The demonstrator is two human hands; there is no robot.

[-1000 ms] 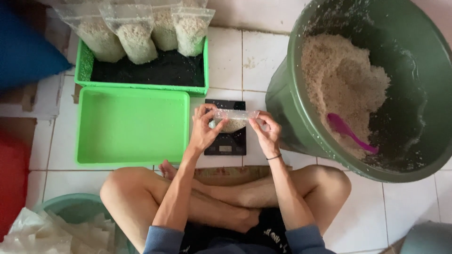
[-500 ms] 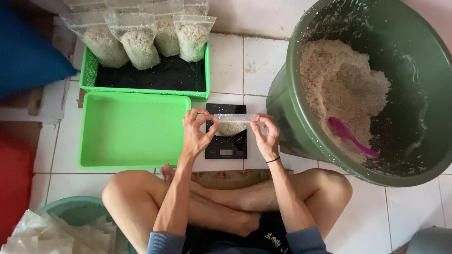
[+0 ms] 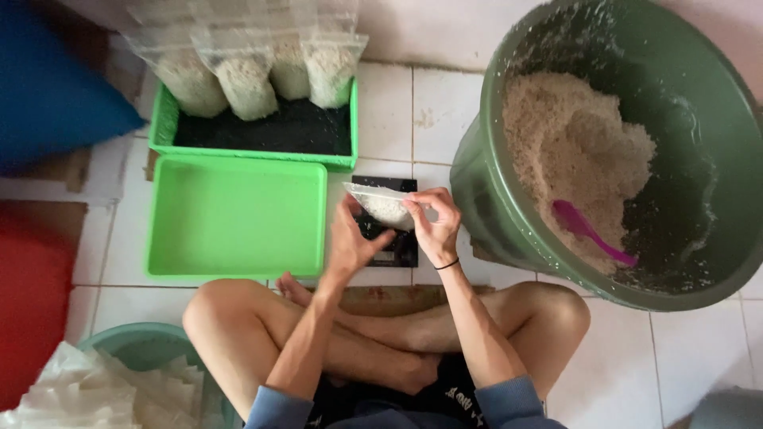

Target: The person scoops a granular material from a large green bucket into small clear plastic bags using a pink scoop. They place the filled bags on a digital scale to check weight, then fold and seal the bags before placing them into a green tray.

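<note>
While I'm watching the head view, both hands sit about mid-frame over a small black digital scale [image 3: 395,246] on the white tile floor [image 3: 397,111]. The left hand [image 3: 350,242] has its fingers curled up around the lower left side of a small clear plastic bag [image 3: 381,204] with a bit of pale grainy stuff in it, and the right hand [image 3: 433,222] is pinching the bag's right end between thumb and fingertips, so the bag hangs tilted just above the scale. Right of the hands, filling the upper right of the frame, is a big dark green tub [image 3: 485,183] heaped with the same pale grainy mix, with a pink scoop [image 3: 588,230] lying in it. Left of the scale there's an empty light green tray [image 3: 238,218], and above that a green crate [image 3: 254,147] with filled bags [image 3: 246,79] leaning at its far edge. Bottom left shows a teal basin [image 3: 139,345] holding a stack of empty plastic bags [image 3: 95,393]. Crossed bare legs fill the bottom middle.
</note>
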